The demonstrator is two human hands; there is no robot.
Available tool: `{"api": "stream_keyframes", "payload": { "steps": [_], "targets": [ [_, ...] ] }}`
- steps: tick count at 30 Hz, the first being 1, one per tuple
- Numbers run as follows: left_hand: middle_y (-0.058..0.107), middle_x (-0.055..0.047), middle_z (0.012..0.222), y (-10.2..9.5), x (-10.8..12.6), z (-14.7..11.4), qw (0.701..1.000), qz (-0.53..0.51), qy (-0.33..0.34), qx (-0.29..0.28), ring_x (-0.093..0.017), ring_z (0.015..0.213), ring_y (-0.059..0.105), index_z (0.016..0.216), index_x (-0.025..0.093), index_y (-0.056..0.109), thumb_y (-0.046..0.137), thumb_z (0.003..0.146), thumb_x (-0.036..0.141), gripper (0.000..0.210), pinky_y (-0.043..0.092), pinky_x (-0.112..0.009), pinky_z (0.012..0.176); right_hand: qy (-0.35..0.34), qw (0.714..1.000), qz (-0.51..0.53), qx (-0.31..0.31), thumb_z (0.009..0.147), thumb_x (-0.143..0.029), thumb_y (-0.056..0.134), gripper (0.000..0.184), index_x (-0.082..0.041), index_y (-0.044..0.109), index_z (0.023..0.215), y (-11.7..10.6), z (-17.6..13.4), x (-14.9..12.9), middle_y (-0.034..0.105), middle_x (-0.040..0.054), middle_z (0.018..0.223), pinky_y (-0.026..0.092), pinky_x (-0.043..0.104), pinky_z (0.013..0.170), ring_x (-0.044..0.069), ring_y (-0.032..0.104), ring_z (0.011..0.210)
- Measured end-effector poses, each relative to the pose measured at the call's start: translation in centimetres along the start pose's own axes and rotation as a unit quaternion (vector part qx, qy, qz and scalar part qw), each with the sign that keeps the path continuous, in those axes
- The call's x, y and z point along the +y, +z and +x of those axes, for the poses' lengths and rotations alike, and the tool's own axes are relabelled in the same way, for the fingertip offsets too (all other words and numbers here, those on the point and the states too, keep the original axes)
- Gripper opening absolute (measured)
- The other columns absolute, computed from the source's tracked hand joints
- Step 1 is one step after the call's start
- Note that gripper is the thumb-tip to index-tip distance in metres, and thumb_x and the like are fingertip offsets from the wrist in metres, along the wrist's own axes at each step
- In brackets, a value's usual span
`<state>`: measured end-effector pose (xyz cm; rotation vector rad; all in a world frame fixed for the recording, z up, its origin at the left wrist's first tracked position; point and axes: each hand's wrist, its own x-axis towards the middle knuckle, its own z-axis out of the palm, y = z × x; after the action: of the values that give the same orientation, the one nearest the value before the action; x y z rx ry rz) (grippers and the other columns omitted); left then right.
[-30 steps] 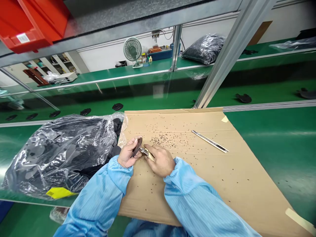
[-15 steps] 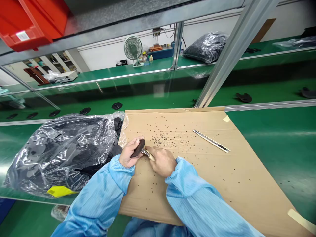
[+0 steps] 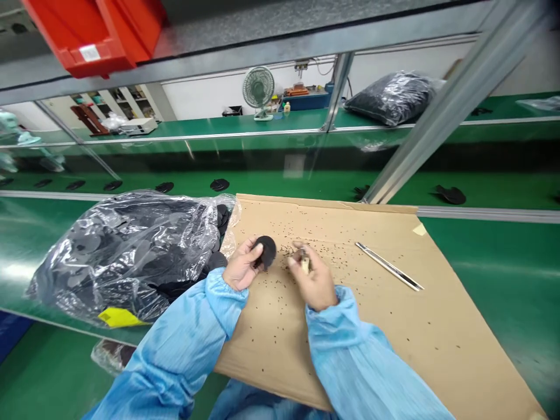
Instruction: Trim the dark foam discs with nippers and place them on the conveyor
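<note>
My left hand [image 3: 240, 268] grips a round black pad [image 3: 268, 252] by its left edge, thumb on top, above the cardboard sheet [image 3: 376, 350]. To its right, apart from the pad, my right hand [image 3: 318, 284] is closed around a small tool with a cream handle [image 3: 305, 265]. The tool's metal end is mostly hidden by the fingers and blurred. Many tiny dark bits [image 3: 336, 251] lie scattered over the cardboard around and beyond both hands.
A clear plastic bag [image 3: 131, 251] full of black pads lies left of the cardboard. A thin black-and-white strip-like packet [image 3: 389, 266] rests on the right. Several black pads [image 3: 219, 184] sit along the green belt behind. A red bin [image 3: 90, 41] hangs over the upper left.
My right hand has drawn the tool away from the pad to the right. The pad has turned to show more of its flat face. The camera view has shifted.
</note>
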<state>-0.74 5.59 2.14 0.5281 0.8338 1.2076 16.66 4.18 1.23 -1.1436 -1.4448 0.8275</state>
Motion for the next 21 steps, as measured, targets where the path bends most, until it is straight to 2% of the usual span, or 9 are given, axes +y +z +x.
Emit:
{"api": "stream_keyframes", "payload": {
  "steps": [2, 4, 6, 9, 11, 12, 15, 18, 21],
  "targets": [
    [0.064, -0.003, 0.090, 0.0, -0.3, -0.1, 1.000, 0.011, 0.013, -0.019, -0.013, 0.077, 0.060, 0.102, 0.016, 0.060, 0.084, 0.057, 0.025, 0.051, 0.047, -0.025, 0.070, 0.082, 0.982, 0.165, 0.037, 0.076, -0.040, 0.067, 0.041, -0.020, 0.059, 0.111, -0.7, 0.8, 0.0, 0.063, 0.0047, 0.091, 0.050, 0.037, 0.075, 0.021, 0.060, 0.082],
    [0.066, -0.005, 0.089, -0.1, -0.6, -0.2, 0.998, 0.038, 0.021, -0.052, -0.014, 0.081, 0.060, 0.098, 0.013, 0.063, 0.085, 0.055, 0.027, 0.051, 0.045, -0.026, 0.078, 0.142, 0.940, 0.306, 0.049, 0.069, -0.044, 0.073, 0.042, -0.021, 0.061, 0.102, -1.5, 1.7, 0.0, 0.061, 0.0031, 0.084, 0.050, 0.035, 0.069, 0.020, 0.060, 0.077],
    [0.066, -0.005, 0.087, -0.2, -0.8, -0.3, 0.992, 0.079, 0.024, -0.091, -0.014, 0.079, 0.059, 0.096, 0.012, 0.066, 0.085, 0.055, 0.030, 0.050, 0.045, -0.026, 0.078, 0.177, 0.916, 0.357, 0.033, 0.066, -0.046, 0.076, 0.040, -0.021, 0.062, 0.094, -2.1, 2.8, -0.3, 0.055, -0.0010, 0.070, 0.048, 0.031, 0.059, 0.016, 0.055, 0.064],
    [0.065, -0.002, 0.079, -0.6, -0.5, -0.5, 0.971, 0.157, -0.016, -0.179, -0.008, 0.060, 0.054, 0.103, 0.014, 0.066, 0.084, 0.057, 0.035, 0.053, 0.044, -0.021, 0.061, 0.164, 0.953, 0.255, -0.019, 0.068, -0.041, 0.076, 0.035, -0.021, 0.061, 0.093, -2.0, 4.6, -1.3, 0.047, -0.0057, 0.058, 0.039, 0.025, 0.049, 0.011, 0.045, 0.052],
    [0.063, 0.000, 0.073, -0.8, -0.1, -0.7, 0.927, 0.217, -0.093, -0.291, -0.006, 0.049, 0.048, 0.111, 0.016, 0.065, 0.082, 0.059, 0.037, 0.059, 0.040, -0.020, 0.050, 0.098, 0.982, 0.121, -0.105, 0.070, -0.036, 0.074, 0.031, -0.021, 0.062, 0.094, -0.7, 5.9, -2.3, 0.053, -0.0039, 0.064, 0.041, 0.025, 0.054, 0.012, 0.049, 0.057],
    [0.063, 0.001, 0.072, -0.9, 0.0, -0.8, 0.893, 0.241, -0.137, -0.353, -0.006, 0.047, 0.048, 0.115, 0.017, 0.063, 0.082, 0.059, 0.037, 0.062, 0.040, -0.020, 0.047, 0.053, 0.983, 0.054, -0.167, 0.070, -0.033, 0.072, 0.028, -0.020, 0.062, 0.093, 0.4, 6.6, -2.8, 0.056, -0.0023, 0.070, 0.043, 0.027, 0.058, 0.014, 0.052, 0.062],
    [0.065, 0.000, 0.078, -1.0, 0.3, -1.1, 0.805, 0.270, -0.227, -0.476, -0.009, 0.051, 0.055, 0.118, 0.018, 0.062, 0.086, 0.052, 0.033, 0.071, 0.047, -0.022, 0.049, -0.079, 0.929, -0.101, -0.346, 0.072, -0.023, 0.065, 0.018, -0.019, 0.062, 0.090, 4.7, 7.8, -3.9, 0.063, 0.0014, 0.084, 0.046, 0.032, 0.073, 0.018, 0.058, 0.077],
    [0.065, -0.001, 0.072, -0.9, 0.2, -1.0, 0.780, 0.278, -0.234, -0.509, -0.012, 0.050, 0.056, 0.102, 0.014, 0.069, 0.088, 0.046, 0.032, 0.062, 0.049, -0.024, 0.047, -0.180, 0.860, -0.206, -0.431, 0.071, -0.014, 0.064, 0.023, -0.018, 0.063, 0.093, 9.5, 7.9, -4.1, 0.065, 0.0042, 0.093, 0.045, 0.034, 0.082, 0.021, 0.059, 0.088],
    [0.063, -0.001, 0.062, -1.0, -0.1, -0.5, 0.763, 0.311, -0.207, -0.527, -0.015, 0.049, 0.057, 0.078, 0.013, 0.071, 0.087, 0.047, 0.034, 0.041, 0.051, -0.027, 0.047, -0.252, 0.791, -0.252, -0.498, 0.070, -0.012, 0.070, 0.039, -0.018, 0.063, 0.107, 13.5, 7.3, -3.9, 0.061, 0.0084, 0.117, 0.041, 0.037, 0.093, 0.025, 0.056, 0.106]
  ]
}}
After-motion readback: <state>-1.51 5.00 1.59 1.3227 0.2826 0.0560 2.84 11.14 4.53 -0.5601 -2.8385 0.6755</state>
